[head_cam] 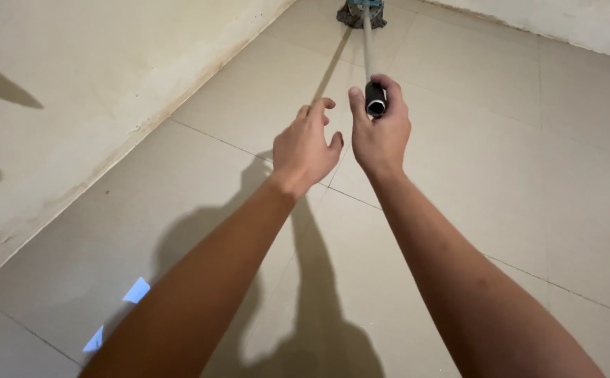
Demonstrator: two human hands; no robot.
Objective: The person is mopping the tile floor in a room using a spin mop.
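Two bare forearms in view, no sleeves visible up to the frame edge. Left hand point(305, 143) and right hand point(380, 133): no gloves, rings, watch or wristbands. Nails short, unpainted where visible. Forearms slim and long, light hair. No marks or bandages seen. Nothing else of the body shows.

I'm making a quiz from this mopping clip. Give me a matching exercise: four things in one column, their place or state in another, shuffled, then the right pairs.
Things:
1. right hand
2. left hand
3. mop head
4. wall

Places or states:
A. on the tiled floor at the top of the view
B. open, fingers spread, off the handle
C. closed around the black end of the handle
D. along the left side

Pairs: 1-C, 2-B, 3-A, 4-D
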